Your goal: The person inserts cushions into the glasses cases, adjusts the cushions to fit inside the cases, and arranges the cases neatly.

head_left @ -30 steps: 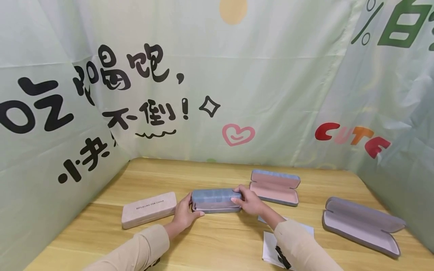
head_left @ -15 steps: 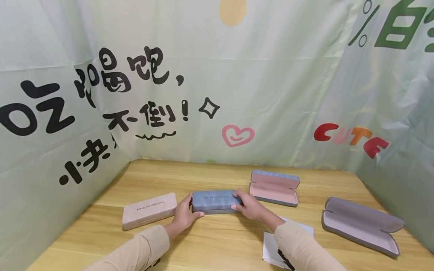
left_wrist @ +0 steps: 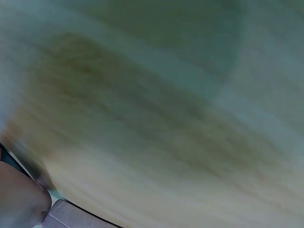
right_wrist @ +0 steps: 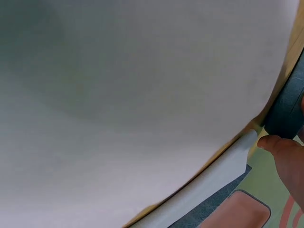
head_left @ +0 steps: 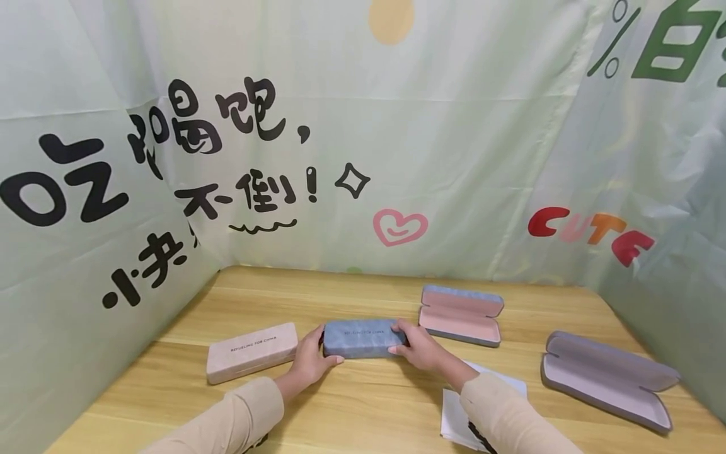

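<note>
A blue glasses case, its lid closed, lies on the wooden table between my hands. My left hand grips its left end, thumb along the front edge. At the right end, my right hand holds the case with fingers over the top and thumb at the front. The right wrist view shows the case's dark end beside the right thumb. Just left of my left hand is a closed pale pink glasses case with printed lettering. In the left wrist view only part of the left hand appears.
Behind my right hand stands an opened blue glasses case with pink lining. Farther right lies an opened grey-purple case. Folded cloths lie partly under my right forearm. Printed fabric curtains wall in the table.
The blue case's lid has come down from partly raised to closed, and its lettered top now shows. Both hands have stayed at its ends.
</note>
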`<state>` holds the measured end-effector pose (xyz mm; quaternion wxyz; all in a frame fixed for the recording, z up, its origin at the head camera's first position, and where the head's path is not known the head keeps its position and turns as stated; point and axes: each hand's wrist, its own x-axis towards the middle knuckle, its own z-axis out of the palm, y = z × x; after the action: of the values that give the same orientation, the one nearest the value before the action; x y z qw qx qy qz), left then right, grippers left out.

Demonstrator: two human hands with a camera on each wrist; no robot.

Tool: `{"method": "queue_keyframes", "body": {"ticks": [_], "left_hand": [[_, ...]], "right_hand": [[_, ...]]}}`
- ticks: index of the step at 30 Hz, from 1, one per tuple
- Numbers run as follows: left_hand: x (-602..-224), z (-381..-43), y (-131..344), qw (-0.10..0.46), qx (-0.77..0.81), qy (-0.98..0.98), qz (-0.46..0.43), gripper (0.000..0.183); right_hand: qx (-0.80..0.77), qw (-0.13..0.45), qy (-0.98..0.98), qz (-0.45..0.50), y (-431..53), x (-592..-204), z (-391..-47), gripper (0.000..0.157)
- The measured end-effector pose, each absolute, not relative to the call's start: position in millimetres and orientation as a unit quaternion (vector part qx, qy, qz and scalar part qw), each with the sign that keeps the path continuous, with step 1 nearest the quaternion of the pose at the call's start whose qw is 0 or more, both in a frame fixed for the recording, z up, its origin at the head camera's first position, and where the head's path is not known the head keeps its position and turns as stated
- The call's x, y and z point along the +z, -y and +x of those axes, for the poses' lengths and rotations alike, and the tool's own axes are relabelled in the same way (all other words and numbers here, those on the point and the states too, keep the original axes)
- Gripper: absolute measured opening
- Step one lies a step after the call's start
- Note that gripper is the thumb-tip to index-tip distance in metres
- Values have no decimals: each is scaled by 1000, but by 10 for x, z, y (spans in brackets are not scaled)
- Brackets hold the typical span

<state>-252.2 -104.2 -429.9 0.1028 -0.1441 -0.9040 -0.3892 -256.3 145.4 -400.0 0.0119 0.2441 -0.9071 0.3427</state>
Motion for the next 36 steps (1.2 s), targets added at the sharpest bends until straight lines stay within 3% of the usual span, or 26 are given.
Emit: {"method": "queue_keyframes", "body": {"ticks": [5, 12, 20, 29, 36], "left_hand": [[-4307, -2510, 1011, 113, -386, 903, -153, 73], [-4323, -2429, 919, 109, -385, 907, -131, 86], [-4235, -2339, 839, 164, -281, 927, -186, 78], [-4114, -2321, 707, 115, -175, 930, -302, 69], [-4046, -2331, 555, 90, -158, 935, -304, 72]], "right_hand": [[343, 10, 910, 231, -1472, -3992, -2547, 38], [375, 29, 910, 175, -1484, -3943, -2483, 52], [335, 60, 919, 199, -1554, -3807, -2374, 41], [301, 133, 919, 218, -1712, -3773, -2246, 33], [296, 200, 908, 219, -1902, -3881, -2159, 32]]}}
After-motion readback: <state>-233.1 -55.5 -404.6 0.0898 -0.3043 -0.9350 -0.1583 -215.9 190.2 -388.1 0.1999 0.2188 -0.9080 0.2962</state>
